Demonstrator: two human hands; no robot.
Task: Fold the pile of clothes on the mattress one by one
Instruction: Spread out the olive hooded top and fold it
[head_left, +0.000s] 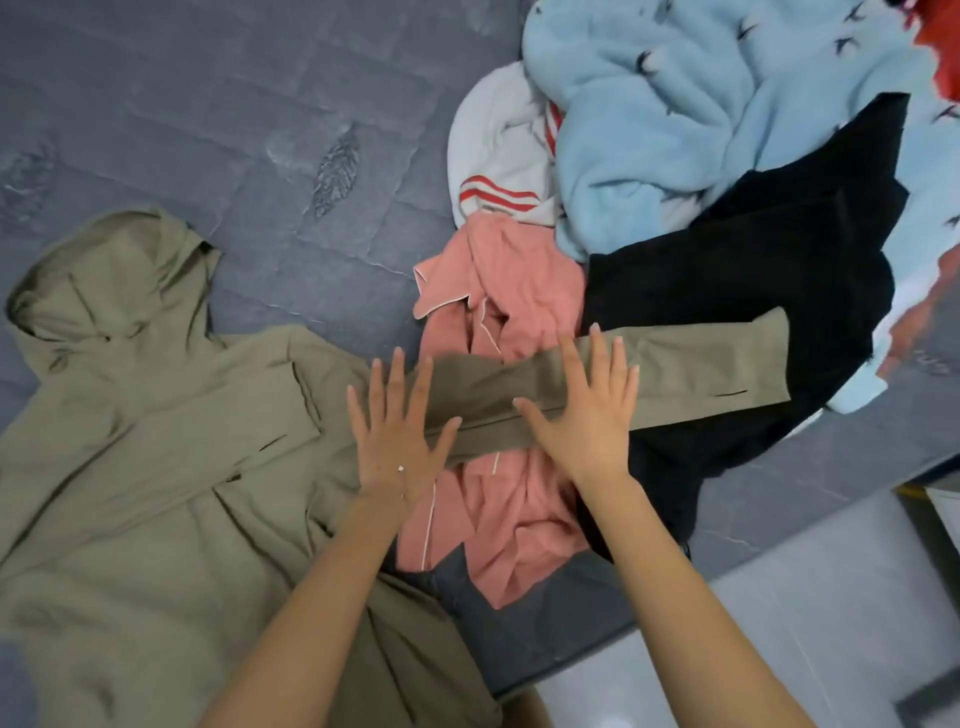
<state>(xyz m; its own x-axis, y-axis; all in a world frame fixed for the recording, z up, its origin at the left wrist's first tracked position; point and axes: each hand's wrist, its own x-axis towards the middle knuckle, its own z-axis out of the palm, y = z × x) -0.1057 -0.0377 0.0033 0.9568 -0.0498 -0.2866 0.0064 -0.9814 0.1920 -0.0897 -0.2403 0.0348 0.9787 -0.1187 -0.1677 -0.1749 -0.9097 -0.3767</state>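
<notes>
Under my fingers lies the long sleeve (701, 364) of a thin, smooth olive-green hooded jacket (156, 467), whose body is spread flat to the left of my left hand (397, 447) on the dark grey quilted mattress (234, 104). The sleeve runs on past my right hand (587, 421), across a crumpled pink shirt (498, 291) and a black garment (753, 260). Both hands lie flat, fingers straight and spread, pressing the sleeve.

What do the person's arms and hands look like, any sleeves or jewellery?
The left hand and right hand are bare: no gloves, rings or watch, and no sleeves anywhere in view. A tiny white speck sits on the back of the left hand.
</notes>
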